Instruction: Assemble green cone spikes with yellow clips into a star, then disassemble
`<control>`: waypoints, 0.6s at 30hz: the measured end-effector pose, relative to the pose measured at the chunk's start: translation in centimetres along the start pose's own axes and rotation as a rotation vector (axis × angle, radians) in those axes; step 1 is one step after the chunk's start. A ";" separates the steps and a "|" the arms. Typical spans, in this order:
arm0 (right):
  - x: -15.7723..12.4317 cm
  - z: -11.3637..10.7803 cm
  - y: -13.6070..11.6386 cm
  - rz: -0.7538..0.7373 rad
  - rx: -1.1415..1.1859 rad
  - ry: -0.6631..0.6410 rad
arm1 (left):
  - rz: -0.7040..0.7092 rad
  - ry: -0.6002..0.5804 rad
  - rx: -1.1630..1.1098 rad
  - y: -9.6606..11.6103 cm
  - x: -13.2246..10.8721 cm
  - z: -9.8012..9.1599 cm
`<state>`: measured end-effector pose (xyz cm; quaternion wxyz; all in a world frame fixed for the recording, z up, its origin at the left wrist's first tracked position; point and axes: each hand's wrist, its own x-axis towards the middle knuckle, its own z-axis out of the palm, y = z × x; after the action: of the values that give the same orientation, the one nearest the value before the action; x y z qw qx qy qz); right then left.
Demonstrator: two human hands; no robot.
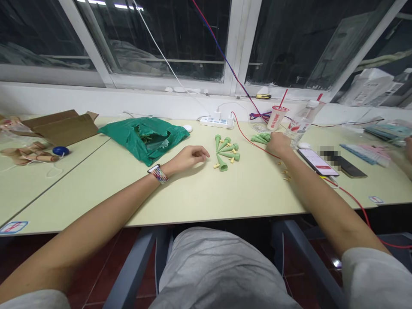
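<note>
Left hand (192, 157) is curling empty, left of green cones (230, 148). Right hand (279, 143) is reaching another pile (260, 138); I can't tell its grip.

Place: you are apparently sitting in a shared workroom
Tables (209, 201): they are running along the windows (296, 47), bearing stickers (376, 199)
Green cones (230, 155): they are lying before you — loose, fanned out
Power strip (216, 122): it is holding plugs by the wall (135, 98)
Neighbour: another person's hand (408, 148) is showing, blurred, at the right edge
</note>
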<state>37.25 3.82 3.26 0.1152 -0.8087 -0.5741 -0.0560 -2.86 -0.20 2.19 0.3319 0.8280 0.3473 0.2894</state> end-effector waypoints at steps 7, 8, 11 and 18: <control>-0.5 -0.4 0.7 0.013 0.053 0.083 | 0.010 -0.009 -0.046 0.2 0.0 0.0; -0.8 -0.7 0.5 -0.008 0.102 0.119 | 0.014 0.003 -0.055 0.3 0.0 0.0; -3.0 -1.2 -1.7 -0.165 0.352 0.211 | 0.022 0.065 -0.088 0.6 -0.1 0.1; -10.4 -1.3 -12.5 -0.549 0.983 0.061 | -0.039 0.244 -0.291 1.1 0.0 0.0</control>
<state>22.01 -2.13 3.71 0.4760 -0.4789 -0.7185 0.1667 -2.40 -0.78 3.04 0.4090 0.7230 0.3556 0.4284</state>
